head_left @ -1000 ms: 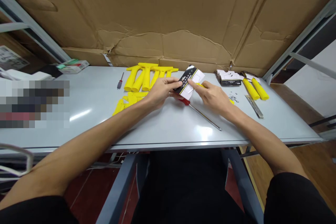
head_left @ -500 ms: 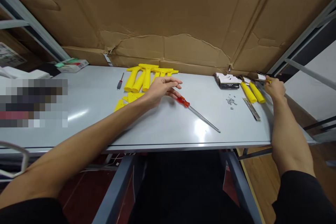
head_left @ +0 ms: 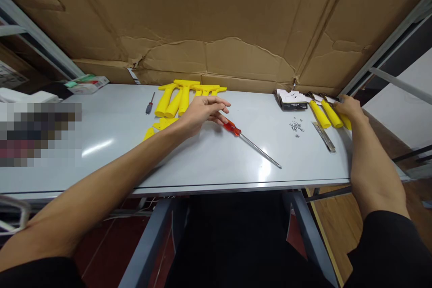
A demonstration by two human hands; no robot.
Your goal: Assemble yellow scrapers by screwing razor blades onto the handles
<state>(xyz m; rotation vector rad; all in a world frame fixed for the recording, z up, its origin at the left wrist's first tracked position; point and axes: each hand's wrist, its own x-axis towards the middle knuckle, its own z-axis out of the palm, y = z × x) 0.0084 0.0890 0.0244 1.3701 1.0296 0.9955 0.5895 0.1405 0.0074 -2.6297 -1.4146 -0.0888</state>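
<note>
My left hand is over the middle of the table, palm inward and fingers loosely stretched. Its lower fingertips are at the handle end of a long red-handled screwdriver; whether they touch it is unclear. At the far right, my right hand closes over a yellow-handled scraper, its middle hidden by the fingers. Beside it lie two more yellow-handled scrapers with their heads toward the cardboard. Small metal screws are heaped left of a thin flat metal strip pack.
Several yellow T-shaped handles lie behind my left hand, with flat yellow pieces nearer. A small screwdriver is left of them. A black-and-white box stands before the cardboard wall. Metal frame posts rise at both sides.
My right hand has lowered the scraper beside the other two, and more of its yellow handle shows. My left hand and the long screwdriver keep their places; the view has shifted slightly.
</note>
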